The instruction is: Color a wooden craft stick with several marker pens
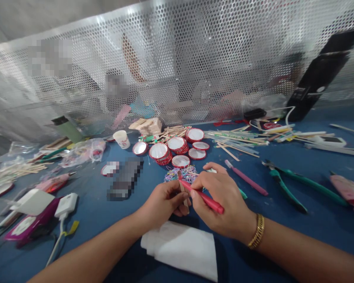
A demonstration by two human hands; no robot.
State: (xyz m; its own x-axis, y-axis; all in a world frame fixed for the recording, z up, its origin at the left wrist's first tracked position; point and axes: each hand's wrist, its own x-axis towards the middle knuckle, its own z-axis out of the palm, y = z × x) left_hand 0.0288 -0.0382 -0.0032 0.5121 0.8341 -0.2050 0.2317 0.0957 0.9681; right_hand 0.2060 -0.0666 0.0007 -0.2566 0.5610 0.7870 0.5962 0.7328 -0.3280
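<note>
My left hand point(165, 200) pinches a flat wooden stick point(185, 200), held upright with its upper end coloured reddish. A pink-red marker pen point(208, 201) is gripped in my right hand point(224, 196), its tip meeting the top part of the stick. Just behind both hands lies a pile of small pastel rubber bands point(184, 171). Folded white cloth or tissue point(183, 247) is spread on the blue table below my wrists. To the right of my right hand rests a second pink pen point(247, 179).
Stacks of red-rimmed round discs point(159, 151) stand at the centre back, near a paper cup point(122, 139). Green-handled pliers point(286, 186) lie to the right. A phone point(125, 179), a power strip point(25, 230) and chargers occupy the left. A perforated metal screen point(177, 59) closes off the back.
</note>
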